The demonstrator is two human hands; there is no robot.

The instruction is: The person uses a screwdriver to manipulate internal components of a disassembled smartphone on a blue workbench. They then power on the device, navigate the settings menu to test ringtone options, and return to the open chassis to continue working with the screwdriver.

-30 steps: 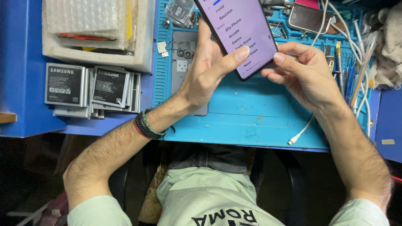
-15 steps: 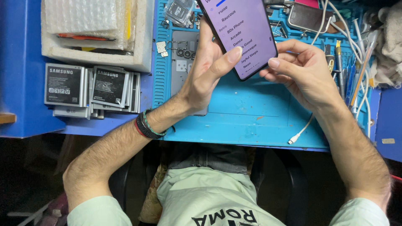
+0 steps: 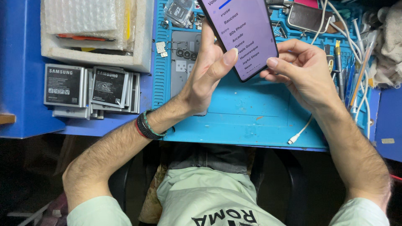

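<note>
above the blue mat [image 3: 251, 109], both hands' grip hides the phone's [image 3: 245, 33] edges.

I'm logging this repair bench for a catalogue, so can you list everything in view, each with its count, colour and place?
smartphone: one, dark frame, lit pale purple screen showing a list, held over the mat.
work mat: one, turquoise, centre of the bench.
phone batteries: a stack, count unclear, black and silver, left of the mat.
foam tray: one, white, holds bubble wrap, upper left.
cable: one, white, plug end on the mat's lower right.
hand tools: several, mixed colours, right edge of the mat.
wristbands: black, red and green, left wrist.
left hand: grips the phone's left edge.
right hand: holds the phone's lower right corner.
</note>
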